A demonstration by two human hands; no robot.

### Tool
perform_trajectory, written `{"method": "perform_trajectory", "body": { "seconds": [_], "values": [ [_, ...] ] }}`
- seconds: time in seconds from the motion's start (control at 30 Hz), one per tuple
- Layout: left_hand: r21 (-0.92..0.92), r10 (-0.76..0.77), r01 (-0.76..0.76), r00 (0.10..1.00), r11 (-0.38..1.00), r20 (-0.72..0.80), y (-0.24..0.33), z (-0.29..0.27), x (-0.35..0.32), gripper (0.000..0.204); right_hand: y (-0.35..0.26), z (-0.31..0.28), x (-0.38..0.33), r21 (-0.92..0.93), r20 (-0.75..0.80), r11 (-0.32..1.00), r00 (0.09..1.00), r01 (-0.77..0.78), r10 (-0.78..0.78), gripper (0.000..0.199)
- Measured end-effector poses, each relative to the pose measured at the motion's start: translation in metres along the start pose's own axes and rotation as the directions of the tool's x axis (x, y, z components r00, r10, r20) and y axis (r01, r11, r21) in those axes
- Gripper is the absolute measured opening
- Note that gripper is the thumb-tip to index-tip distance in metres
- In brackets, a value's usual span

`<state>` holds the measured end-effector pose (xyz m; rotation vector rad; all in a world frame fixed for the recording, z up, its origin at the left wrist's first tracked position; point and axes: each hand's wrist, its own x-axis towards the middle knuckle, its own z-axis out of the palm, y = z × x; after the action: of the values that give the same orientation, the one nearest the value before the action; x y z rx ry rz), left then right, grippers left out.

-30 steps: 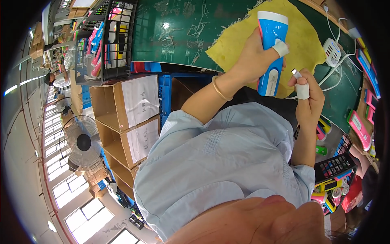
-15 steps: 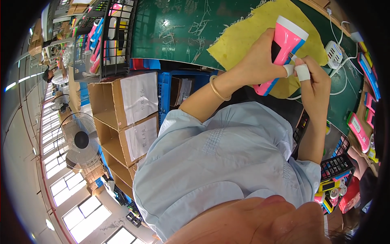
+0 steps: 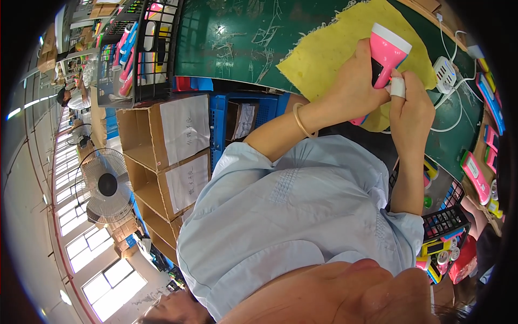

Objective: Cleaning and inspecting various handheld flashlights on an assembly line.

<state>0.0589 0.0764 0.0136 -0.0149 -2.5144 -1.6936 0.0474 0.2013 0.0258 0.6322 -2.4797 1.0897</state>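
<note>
A pink flashlight (image 3: pixel 389 56) with a white head and a dark panel is tilted over a yellow cloth (image 3: pixel 318 59). My left hand (image 3: pixel 353 81) is closed around its body, covering most of it, and a gold-coloured bangle circles that wrist. My right hand (image 3: pixel 413 97) is closed against the flashlight's side, with white tape around a digit. Whatever is pinched there is hidden by the fingers; a tiny red spot shows beside them.
Beyond my right hand, a white multi-port charger (image 3: pixel 444 75) with white cables lies on the green table (image 3: pixel 226 48). A black basket (image 3: pixel 156 59) of flashlights stands at left, above cardboard boxes (image 3: pixel 143 135). More flashlights (image 3: pixel 476 175) lie far right. A fan (image 3: pixel 108 183) stands behind.
Both hands have shifted slightly, and the flashlight has moved a little right. My right fingers have closed in against its side, covering the small metallic piece seen earlier. Another person appears at lower left.
</note>
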Motion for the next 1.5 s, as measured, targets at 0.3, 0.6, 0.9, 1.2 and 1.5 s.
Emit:
{"method": "perform_trajectory", "body": {
  "seconds": [0.3,0.6,0.9,1.2,1.5],
  "values": [
    [-0.557,-0.179,0.088,0.978,0.826,-0.110,-0.011,-0.036,0.017,0.045,-0.007,-0.029,-0.015,0.160,0.056,0.968,0.981,-0.195,0.188,0.041],
    [-0.820,-0.104,0.054,0.994,0.570,-0.007,0.004,-0.016,0.011,0.034,0.015,0.009,-0.017,0.561,0.500,0.675,0.846,-0.479,0.184,0.041],
    [-0.658,-0.101,-0.124,0.950,0.743,-0.294,0.000,0.003,0.013,0.050,0.023,0.015,-0.017,0.687,0.575,0.427,0.799,-0.588,0.175,0.050],
    [-0.777,-0.099,-0.012,0.990,0.629,-0.096,0.005,-0.012,0.031,0.057,0.011,0.020,-0.010,0.597,0.572,0.590,0.804,-0.543,0.162,0.054],
    [-0.642,-0.093,0.164,0.985,0.749,0.144,0.003,-0.012,0.008,0.068,0.040,0.022,-0.030,0.736,0.450,0.348,0.804,-0.580,0.389,0.041]
  ]
}}
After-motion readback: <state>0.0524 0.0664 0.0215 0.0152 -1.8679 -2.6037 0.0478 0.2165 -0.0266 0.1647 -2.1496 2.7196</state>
